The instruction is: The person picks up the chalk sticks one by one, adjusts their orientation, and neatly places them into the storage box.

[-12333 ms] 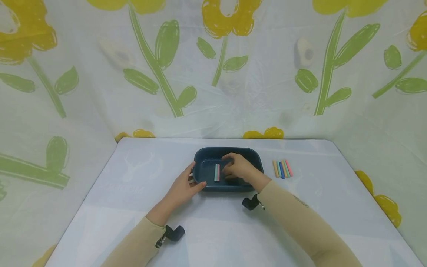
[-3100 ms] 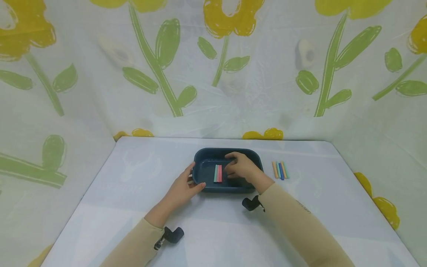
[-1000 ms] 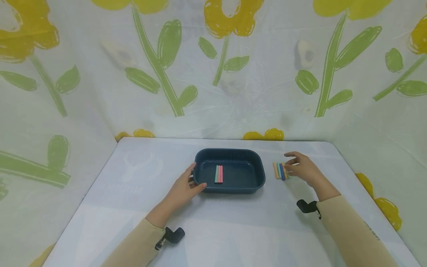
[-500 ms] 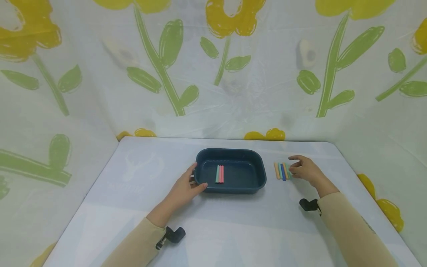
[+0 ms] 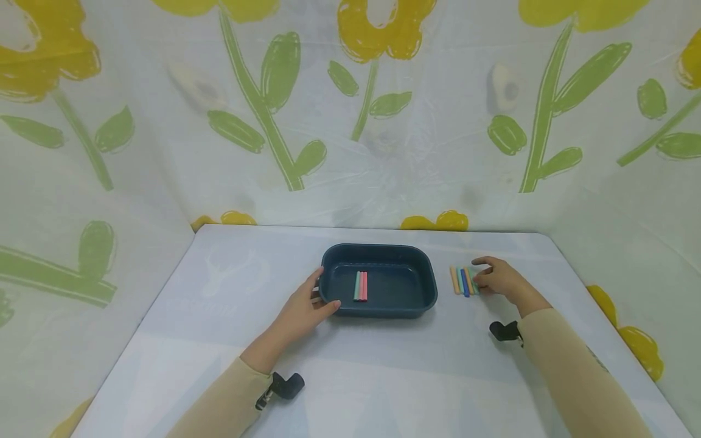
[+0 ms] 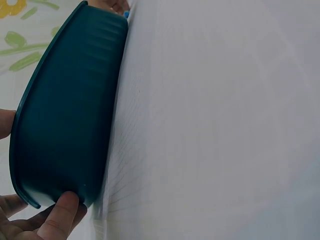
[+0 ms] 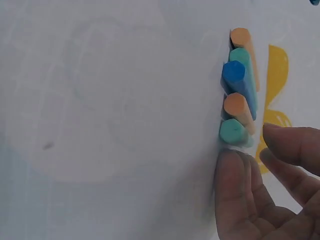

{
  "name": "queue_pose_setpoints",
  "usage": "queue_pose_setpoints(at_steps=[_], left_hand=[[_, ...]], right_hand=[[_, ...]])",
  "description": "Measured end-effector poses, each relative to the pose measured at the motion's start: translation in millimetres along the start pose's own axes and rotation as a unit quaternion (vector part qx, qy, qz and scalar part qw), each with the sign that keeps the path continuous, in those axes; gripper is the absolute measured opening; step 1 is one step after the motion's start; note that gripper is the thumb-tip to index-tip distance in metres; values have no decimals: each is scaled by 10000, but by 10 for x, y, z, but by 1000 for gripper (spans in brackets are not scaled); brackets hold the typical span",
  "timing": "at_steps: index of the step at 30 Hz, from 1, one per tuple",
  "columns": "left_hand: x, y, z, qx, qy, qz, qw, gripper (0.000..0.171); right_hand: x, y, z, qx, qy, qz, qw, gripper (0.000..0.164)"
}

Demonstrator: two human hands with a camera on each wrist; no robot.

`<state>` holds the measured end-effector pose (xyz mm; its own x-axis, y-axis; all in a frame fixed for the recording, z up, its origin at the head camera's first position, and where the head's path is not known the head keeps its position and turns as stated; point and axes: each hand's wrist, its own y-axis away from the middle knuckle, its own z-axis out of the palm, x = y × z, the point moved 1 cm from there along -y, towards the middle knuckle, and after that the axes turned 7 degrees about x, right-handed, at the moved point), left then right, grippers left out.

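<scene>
A dark blue tray (image 5: 397,292) stands on the table, and my left hand (image 5: 298,310) grips its left end, thumb at the near corner and fingers at the far one. The left wrist view shows those fingertips against the tray's outer wall (image 6: 70,110). Inside lie three chalk sticks (image 5: 361,286) side by side, one green and two pink. Right of the tray is a row of orange, green and blue chalk sticks (image 5: 462,281). My right hand (image 5: 501,281) is at the row's right end, fingertips beside the green chalk (image 7: 233,132), thumb raised, holding nothing.
A pale table (image 5: 372,377) carries everything. Behind it and at the sides hang white sheets with printed yellow flowers (image 5: 378,30). A black wrist camera (image 5: 287,385) is strapped at the left sleeve, another wrist camera (image 5: 505,331) at the right.
A second pink chalk has come into the tray from the row's right end. My right hand has moved from over the tray back to the row. The left hand stays put.
</scene>
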<state>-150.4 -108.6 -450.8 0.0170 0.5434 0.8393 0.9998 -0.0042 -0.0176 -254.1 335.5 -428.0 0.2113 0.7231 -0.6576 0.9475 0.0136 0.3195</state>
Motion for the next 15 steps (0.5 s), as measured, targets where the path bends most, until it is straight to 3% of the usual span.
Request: queue_pose_setpoints(at_steps=[6, 15], left_hand=[[-6, 4, 4, 3, 3, 35, 10000, 90], [0, 13, 8, 2, 5, 9, 10000, 90]], right_hand=[[42, -61, 14, -109, 27, 0, 9999, 59], [4, -81, -29, -610, 192, 11, 9980, 64]])
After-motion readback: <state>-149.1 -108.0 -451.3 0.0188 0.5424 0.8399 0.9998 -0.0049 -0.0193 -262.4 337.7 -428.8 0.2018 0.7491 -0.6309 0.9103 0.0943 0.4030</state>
